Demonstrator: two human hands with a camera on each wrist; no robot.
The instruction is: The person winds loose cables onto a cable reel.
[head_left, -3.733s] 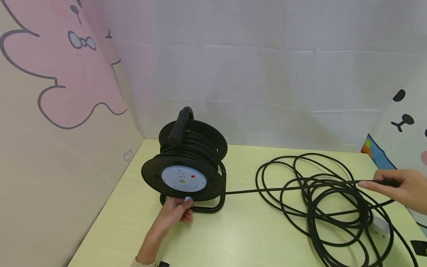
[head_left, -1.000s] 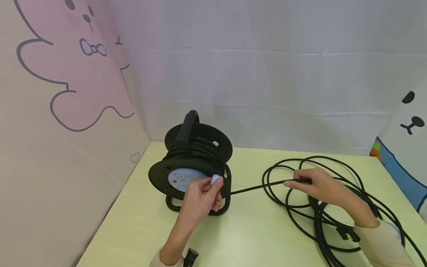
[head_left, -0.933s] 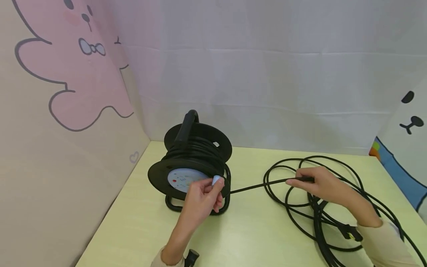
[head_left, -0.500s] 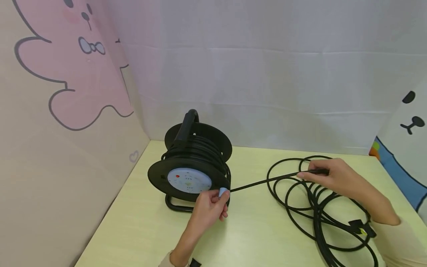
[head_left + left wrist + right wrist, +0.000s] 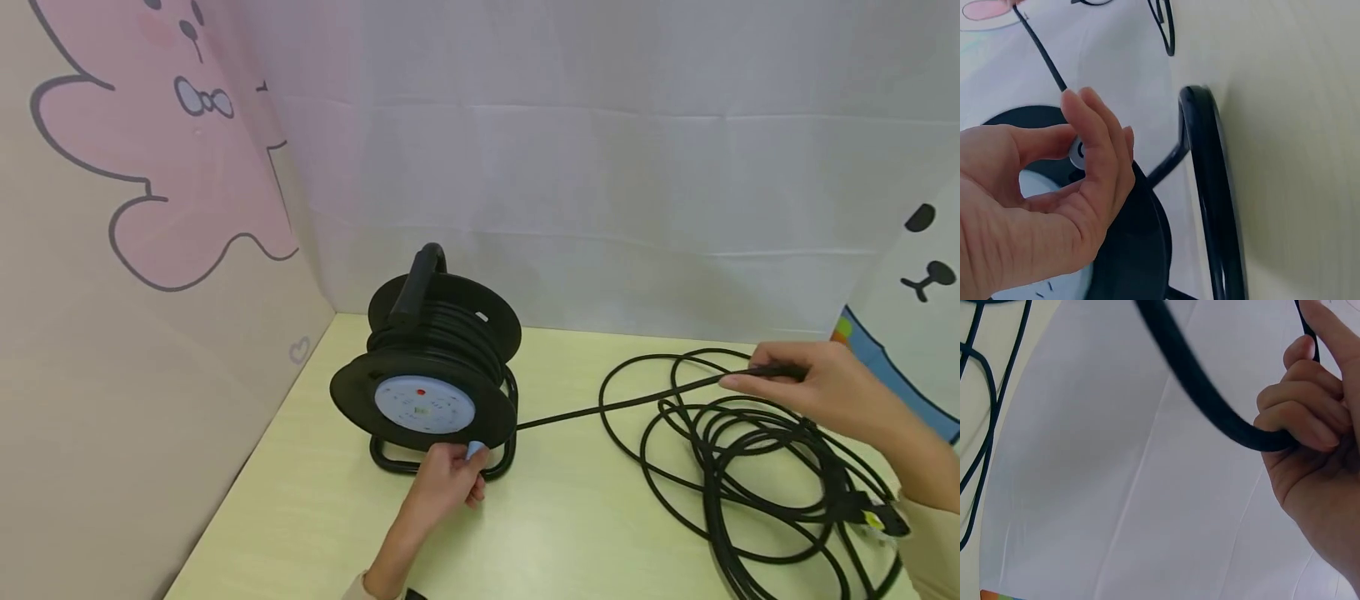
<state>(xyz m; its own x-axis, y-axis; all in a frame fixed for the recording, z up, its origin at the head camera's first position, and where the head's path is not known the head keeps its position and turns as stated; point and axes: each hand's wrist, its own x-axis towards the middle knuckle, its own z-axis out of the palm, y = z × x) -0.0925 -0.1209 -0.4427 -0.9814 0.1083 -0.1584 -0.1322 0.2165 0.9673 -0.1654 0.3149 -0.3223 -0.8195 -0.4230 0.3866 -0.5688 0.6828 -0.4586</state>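
A black cable reel [image 5: 348, 392] with a pale round socket panel [image 5: 425, 405] stands on the table, cable wound around its drum. My left hand [image 5: 442, 485] pinches the small pale-blue crank knob [image 5: 476, 449] at the lower edge of the front disc; in the left wrist view the knob [image 5: 1077, 153] sits between thumb and fingers. From the reel, a black cable [image 5: 592, 411] runs straight to my right hand [image 5: 843, 396], which grips it at the right. The right wrist view shows the curled fingers [image 5: 1300, 422] around the cable [image 5: 1191, 381].
Loose coils of cable [image 5: 708, 492] lie tangled on the right of the pale yellow table [image 5: 562, 533]. The reel's tubular stand [image 5: 393, 465] rests on the tabletop. Printed white cloth [image 5: 600, 183] hangs behind, and a wall panel [image 5: 225, 375] borders the left.
The front disc has turned, its red mark shifting. My left hand circled with the knob, lately moving left and down. My right hand came inward along the cable, then moved back out to the right.
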